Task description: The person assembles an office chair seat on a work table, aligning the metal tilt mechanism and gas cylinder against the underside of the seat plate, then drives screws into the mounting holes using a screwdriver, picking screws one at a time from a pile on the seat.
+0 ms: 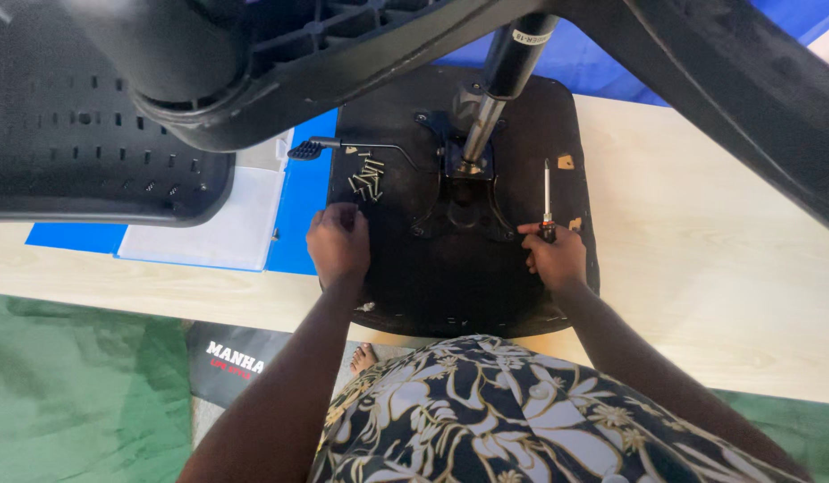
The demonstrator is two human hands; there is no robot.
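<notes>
Upturned black chair seat flat on a pale wooden table, near edge of the seat overhanging the table's near edge a little. Metal mechanism plate bolted at seat centre, gas cylinder rising from it toward the far side. Open seat surface near and to both sides of the plate; broad bare table to the right.

Left hand on the left part of the seat, fingers curled in loosely, tips pinched together; cannot tell whether anything is held. Just beyond it, a loose heap of screws on the seat, and a lever with a black grip running toward the plate.

Right hand on the right part of the seat, fingers closed round the dark handle of a screwdriver, shaft pointing away, lying along the seat.

Black chair base arms and a perforated black backrest looming across the far and left of the view. Blue sheet and a white sheet on the table at left. Green floor covering below the near table edge. Patterned garment in the near foreground.
</notes>
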